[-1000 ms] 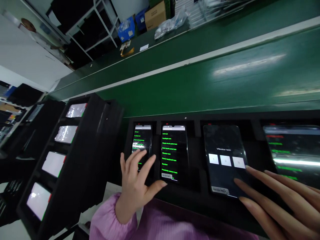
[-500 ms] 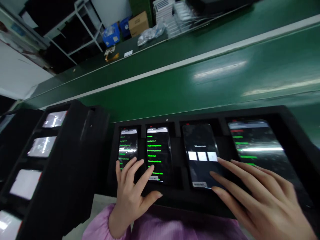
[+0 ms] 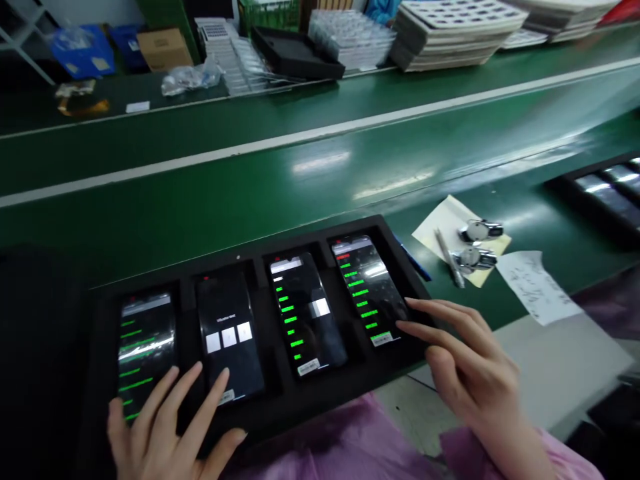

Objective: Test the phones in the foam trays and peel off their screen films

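Observation:
A black foam tray (image 3: 310, 403) on the bench holds a row of lit phones. The leftmost phone (image 3: 145, 333) shows green text lines. Beside it, the second phone (image 3: 227, 313) shows three white squares. The third phone (image 3: 300, 307) and the rightmost phone (image 3: 363, 283) show green lists. My left hand (image 3: 165, 433) is spread, its fingertips at the lower ends of the two left phones. My right hand (image 3: 470, 370) has its fingers apart and reaches to the rightmost phone's lower right corner. Neither hand holds anything.
A green conveyor belt (image 3: 300, 180) runs behind the tray. To the right lie a yellow paper (image 3: 440, 223) with metal clips, a pen (image 3: 449, 257) and a white note (image 3: 535, 287). Another phone tray (image 3: 600, 190) sits far right. Stacked trays (image 3: 450, 30), a box (image 3: 165, 47) and blue bins (image 3: 83, 47) line the back.
The view swung right, and the rack of phones on the left left the picture. My right hand moved from the phone with the white squares to the rightmost phone.

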Tool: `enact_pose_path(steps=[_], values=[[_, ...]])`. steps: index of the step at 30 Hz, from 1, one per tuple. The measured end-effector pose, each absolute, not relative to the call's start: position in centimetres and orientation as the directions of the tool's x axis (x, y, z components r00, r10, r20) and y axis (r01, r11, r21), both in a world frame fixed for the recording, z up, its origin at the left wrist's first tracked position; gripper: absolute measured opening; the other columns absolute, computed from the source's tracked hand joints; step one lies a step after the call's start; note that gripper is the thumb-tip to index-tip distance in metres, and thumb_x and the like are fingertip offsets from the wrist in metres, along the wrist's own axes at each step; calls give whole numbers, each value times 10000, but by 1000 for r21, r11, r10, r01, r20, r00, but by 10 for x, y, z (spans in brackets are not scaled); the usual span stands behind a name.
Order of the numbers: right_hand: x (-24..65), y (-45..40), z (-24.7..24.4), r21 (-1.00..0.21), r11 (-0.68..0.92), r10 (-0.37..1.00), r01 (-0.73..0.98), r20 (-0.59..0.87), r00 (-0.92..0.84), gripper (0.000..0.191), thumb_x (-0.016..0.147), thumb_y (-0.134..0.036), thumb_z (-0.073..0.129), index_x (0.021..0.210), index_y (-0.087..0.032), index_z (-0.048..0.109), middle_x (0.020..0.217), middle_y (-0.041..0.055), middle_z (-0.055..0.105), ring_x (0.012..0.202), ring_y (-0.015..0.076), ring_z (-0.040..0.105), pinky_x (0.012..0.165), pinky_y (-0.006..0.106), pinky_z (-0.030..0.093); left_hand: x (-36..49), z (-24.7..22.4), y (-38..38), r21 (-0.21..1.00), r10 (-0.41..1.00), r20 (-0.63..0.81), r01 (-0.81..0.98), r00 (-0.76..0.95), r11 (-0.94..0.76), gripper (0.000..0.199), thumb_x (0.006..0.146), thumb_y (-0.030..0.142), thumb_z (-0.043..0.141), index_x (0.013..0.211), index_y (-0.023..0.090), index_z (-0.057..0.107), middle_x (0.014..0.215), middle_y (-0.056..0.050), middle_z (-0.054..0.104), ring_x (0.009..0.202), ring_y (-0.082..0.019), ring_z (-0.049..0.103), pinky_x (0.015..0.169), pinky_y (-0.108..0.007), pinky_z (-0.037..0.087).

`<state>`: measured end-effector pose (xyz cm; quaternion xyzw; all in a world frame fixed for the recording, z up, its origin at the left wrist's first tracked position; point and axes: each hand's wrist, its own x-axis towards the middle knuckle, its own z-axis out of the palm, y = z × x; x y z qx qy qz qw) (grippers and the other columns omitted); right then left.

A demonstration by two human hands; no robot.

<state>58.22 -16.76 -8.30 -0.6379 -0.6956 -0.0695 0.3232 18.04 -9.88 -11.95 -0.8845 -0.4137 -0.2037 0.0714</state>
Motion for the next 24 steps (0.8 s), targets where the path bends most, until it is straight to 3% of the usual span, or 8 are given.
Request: enact_pose_path(steps=[10, 19, 24], values=[[587, -184, -106, -322, 160, 857, 933, 514, 30, 376, 1114, -360, 466, 1361, -243, 724, 1426, 139, 635, 1230, 304, 629, 972, 472, 568, 175, -129, -91, -27, 625, 498, 730, 602, -682, 658, 926, 554, 688, 1534, 317, 604, 1295, -132, 712, 1193, -358, 620, 1293, -667, 216], [590, -181, -105, -238, 153, 870, 959, 493, -17, 343, 1091, -335, 513, 1338, -269, 741, 1455, 125, 639, 1267, 335, 624, 987, 516, 564, 176, -125, -91, -27, 616, 492, 718, 615, -695, 669, 923, 526, 684, 1544, 294, 596, 1282, -157, 708, 1202, -369, 610, 1295, -677, 191], [577, -180, -96, -251, 171, 810, 953, 586, 9, 352, 1088, -243, 476, 1324, -257, 737, 1380, 131, 659, 1207, 310, 645, 968, 481, 563, 183, -112, -93, 25, 650, 434, 713, 624, -701, 558, 957, 471, 677, 1478, 273, 655, 1317, -166, 685, 1258, -364, 581, 1295, -704, 158]])
